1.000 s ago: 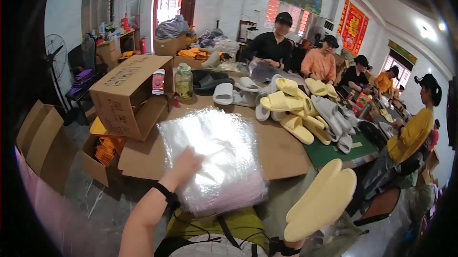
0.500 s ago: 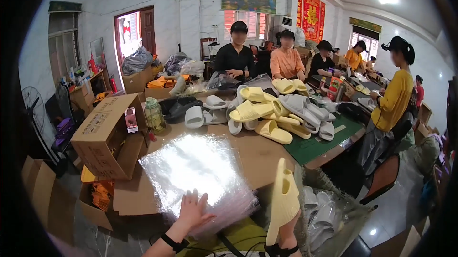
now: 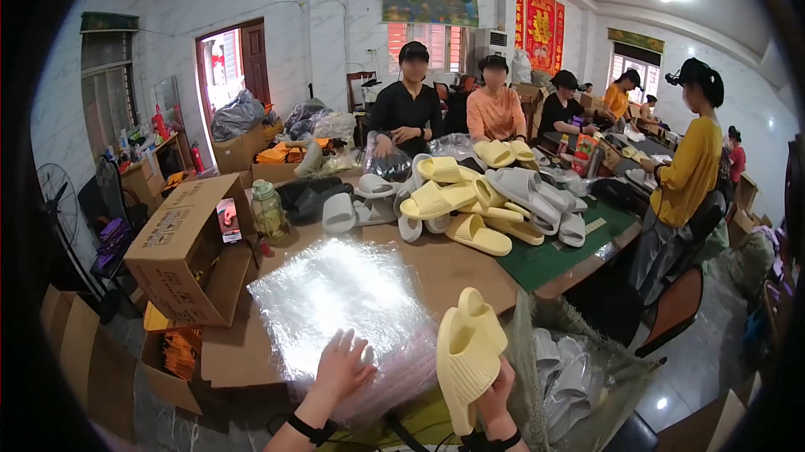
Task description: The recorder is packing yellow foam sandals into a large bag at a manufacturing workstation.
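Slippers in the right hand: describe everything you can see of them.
The slippers are two matching pale yellow slides, matte and foam-like in look. Each has a broad strap across the foot; the nearer strap shows fine ridges. They are held together, overlapping and tilted up on end, with the farther one partly hidden. The right hand grips them from the lower right, raised near the right edge of the plastic stack.
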### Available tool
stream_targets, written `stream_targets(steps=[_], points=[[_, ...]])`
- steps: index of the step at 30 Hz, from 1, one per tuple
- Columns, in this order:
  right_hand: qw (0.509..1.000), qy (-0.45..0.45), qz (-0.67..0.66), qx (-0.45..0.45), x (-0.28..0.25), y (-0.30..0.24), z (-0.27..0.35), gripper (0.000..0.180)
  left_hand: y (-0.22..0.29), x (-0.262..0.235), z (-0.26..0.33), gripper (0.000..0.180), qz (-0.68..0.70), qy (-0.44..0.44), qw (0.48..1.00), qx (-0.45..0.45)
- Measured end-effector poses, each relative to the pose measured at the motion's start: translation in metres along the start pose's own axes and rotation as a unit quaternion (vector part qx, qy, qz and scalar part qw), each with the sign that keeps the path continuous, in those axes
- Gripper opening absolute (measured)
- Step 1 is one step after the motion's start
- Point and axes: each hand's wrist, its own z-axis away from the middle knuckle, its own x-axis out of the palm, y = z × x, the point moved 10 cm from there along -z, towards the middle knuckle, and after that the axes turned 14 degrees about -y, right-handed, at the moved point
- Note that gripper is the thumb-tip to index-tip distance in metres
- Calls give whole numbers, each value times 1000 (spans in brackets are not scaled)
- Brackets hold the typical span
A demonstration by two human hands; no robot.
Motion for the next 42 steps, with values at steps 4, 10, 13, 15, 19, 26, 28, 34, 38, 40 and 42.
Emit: stream_targets(steps=[4, 10, 13, 15, 19, 26, 28, 34, 38, 40, 42], points=[[1000, -15, -17, 17, 5, 7, 3, 28, 12, 11, 3, 63, 46, -40, 998, 33], [996, -46, 75, -12, 16, -10, 3, 27, 13, 10, 12, 50, 77, 19, 996, 46], [995, -60, 76, -15, 20, -12, 4, 27, 11, 18, 12, 43, 69, 18, 996, 51], [997, -51, 50, 8, 20, -7, 6, 27, 11, 17, 13, 40, 79, 19, 996, 40], [997, -55, 55, -17, 23, -12, 3, 26, 5, 9, 11, 34, 139, 33, 990, 16], [992, -98, 72, -43, 36, 0, 4, 27, -7, -9, 1, 31, 296, 16, 953, -56], [986, -130, 90, -61, 45, -9, 1, 27, -17, -6, -1, 31, 396, 38, 915, -61], [926, -258, 246, -124, 96, -15, 17, 17, -28, -12, -7, 34, 531, 19, 843, -83], [923, -254, 284, -58, 96, 3, 24, 18, -26, -7, 1, 34, 572, -23, 815, -91], [918, -259, 299, -10, 95, 3, 14, 21, -15, -32, 3, 37, 493, -15, 865, -92], [913, -263, 312, -12, 96, 6, 18, 22, -15, -29, 6, 37, 453, 0, 888, -77]])
